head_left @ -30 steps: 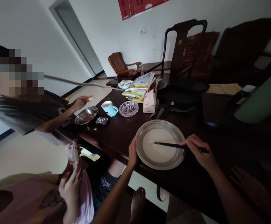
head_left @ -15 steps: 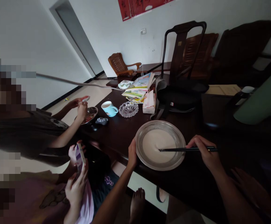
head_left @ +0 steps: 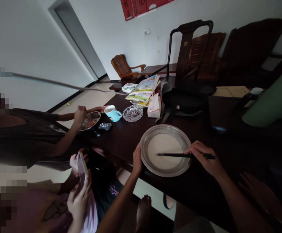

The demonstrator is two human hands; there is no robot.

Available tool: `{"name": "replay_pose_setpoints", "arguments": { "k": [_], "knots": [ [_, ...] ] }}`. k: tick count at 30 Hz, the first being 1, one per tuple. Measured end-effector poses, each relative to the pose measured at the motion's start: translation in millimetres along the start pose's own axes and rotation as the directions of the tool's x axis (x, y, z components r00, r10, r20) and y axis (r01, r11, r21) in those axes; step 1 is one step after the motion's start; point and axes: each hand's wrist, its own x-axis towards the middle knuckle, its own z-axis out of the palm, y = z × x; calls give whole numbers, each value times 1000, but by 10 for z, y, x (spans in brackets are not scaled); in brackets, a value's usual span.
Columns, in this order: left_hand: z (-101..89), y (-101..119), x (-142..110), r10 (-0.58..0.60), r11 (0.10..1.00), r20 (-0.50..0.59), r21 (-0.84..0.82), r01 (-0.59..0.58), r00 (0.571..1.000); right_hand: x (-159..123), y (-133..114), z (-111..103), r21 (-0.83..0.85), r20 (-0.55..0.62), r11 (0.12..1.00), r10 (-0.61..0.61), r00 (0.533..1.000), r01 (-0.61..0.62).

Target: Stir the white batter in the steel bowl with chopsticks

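Just right of frame centre, the bowl sits near the table edge, holding a pale liquid; prob. set there so both arms reach w/o stretching. L hand is cupped against its left rim, apparently to steady it; fingertips are partly hidden, so can't tell how firmly it grips. R hand, right of it, has fingers closed round the chopsticks, held low & nearly flat across the rim, tips in the liquid, prob. for a wide sweep.

Above the bowl, centre frame: tissues, glass dish & mug, apart from it, which leaves elbow room. Controller lies left of these, next to a small bowl. Lower left, another person holds a phone in both hands.

Vs. half a sec ago: tips are further left in the liquid & R hand is closer in, fingers now over the rim; L hand's unchanged. At left, the co-worker's hands have parted: one's by the small bowl, the other's out behind the mug.
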Motion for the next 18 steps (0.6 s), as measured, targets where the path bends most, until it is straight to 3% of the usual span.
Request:
{"name": "replay_pose_setpoints", "arguments": {
  "k": [4,9,13,18],
  "knots": [
    [-10,8,5,9,1000,23,-20,-9,1000,8,8,-11,50,-127,998,43,991,-37],
    [-14,17,23,5,1000,13,-29,-5,1000,20,0,-2,-2,-14,1000,-11,1000,11],
    [-28,47,37,8,1000,17,-12,-7,1000,33,-7,-7,25,-139,999,43,989,-40],
    [-37,41,47,-10,1000,0,-8,10,1000,52,-16,5,-14,-11,1000,-5,1000,5]
  ]
}}
